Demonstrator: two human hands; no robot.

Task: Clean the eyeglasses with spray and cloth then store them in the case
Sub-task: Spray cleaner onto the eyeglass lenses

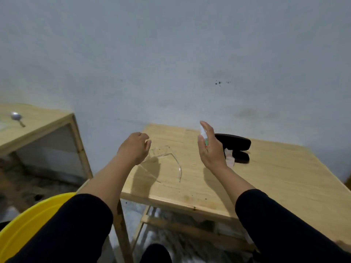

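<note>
The right hand (210, 149) is raised above the wooden surface (275, 177), curled around a small white spray bottle (203, 134) with the index finger stretched up over its top; a bit of green and red label shows between thumb and palm. The left hand (135, 147) hovers over the surface's left edge with fingers loosely curled and empty, just above the glasses (165, 158), though whether it touches them cannot be told. The glasses are clear-framed and lie on the surface with both temples unfolded toward the person, between the two hands. Behind the right hand, near the wall, a black case (235, 142) stands open, lid raised over its base, and a white cloth (229, 158) shows at it, partly hidden by the wrist; whether the cloth lies in the case or beside it cannot be told. Both forearms come out of black sleeves (275, 224). A yellow tub (26, 224) sits at lower left, well apart from the glasses. On a second wooden table (43, 120) at far left lies a metal spoon (17, 117).
</note>
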